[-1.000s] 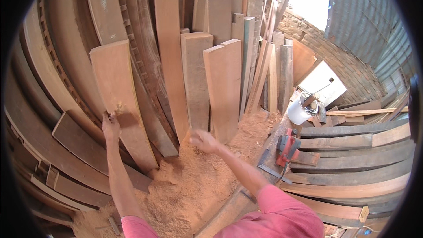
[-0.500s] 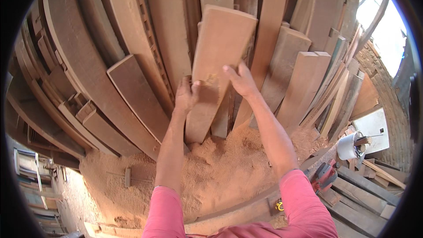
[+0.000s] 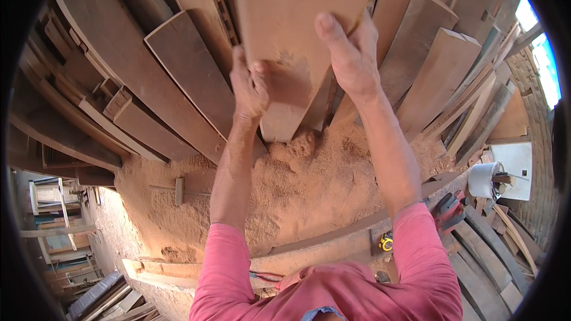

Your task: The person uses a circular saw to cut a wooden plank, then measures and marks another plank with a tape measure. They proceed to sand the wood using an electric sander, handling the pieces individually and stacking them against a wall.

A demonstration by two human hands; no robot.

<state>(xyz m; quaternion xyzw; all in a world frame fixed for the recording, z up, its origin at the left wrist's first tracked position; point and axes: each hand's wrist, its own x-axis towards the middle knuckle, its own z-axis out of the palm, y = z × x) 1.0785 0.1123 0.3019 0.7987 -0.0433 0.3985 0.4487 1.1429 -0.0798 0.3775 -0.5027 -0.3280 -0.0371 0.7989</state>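
Note:
A wide, reddish-brown wooden board [image 3: 297,12] tilts up between my two hands, its far end cut off by the top of the picture. My left hand [image 3: 248,86] grips its left edge, with the thumb on the face. My right hand [image 3: 354,53] is closed round the right edge, higher up, thumb also on the face. A rough, chipped patch marks the face between the hands. The board's lower end is close to the sawdust [image 3: 285,202]; whether it touches cannot be made out.
Leaning planks [image 3: 190,65] stand in a row behind the board and to both sides. A long plank [image 3: 333,252] lies near me, by a yellow tape measure [image 3: 386,241]. At the right are a red power tool [image 3: 450,211], a white bucket [image 3: 483,181] and stacked boards [image 3: 488,249].
The board has come nearer and looks larger, its top now beyond the picture. Both hands moved with it and keep hold of its edges. My view has shifted downward.

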